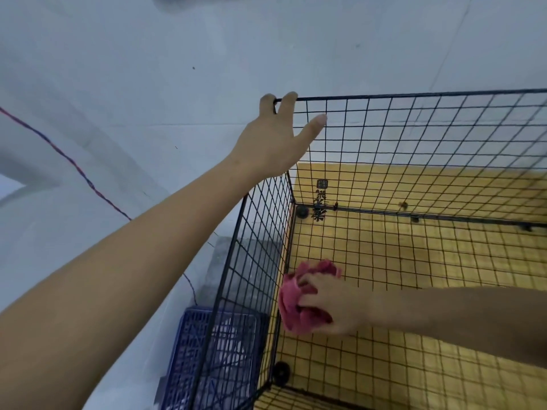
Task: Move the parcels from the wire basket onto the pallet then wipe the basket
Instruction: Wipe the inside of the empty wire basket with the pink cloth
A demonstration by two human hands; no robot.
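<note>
The left grip curls over the wire basket rim; below it, the right grip clutches a pink cloth.

Black wire basket, pink cloth
Cloth bunched in right fingers against its left wall; left fingers hook the top rim.

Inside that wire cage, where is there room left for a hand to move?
The basket has bare floor from its far wall to the right hand. Crowded only by the left wall, where that hand grips the pink cloth.
</note>
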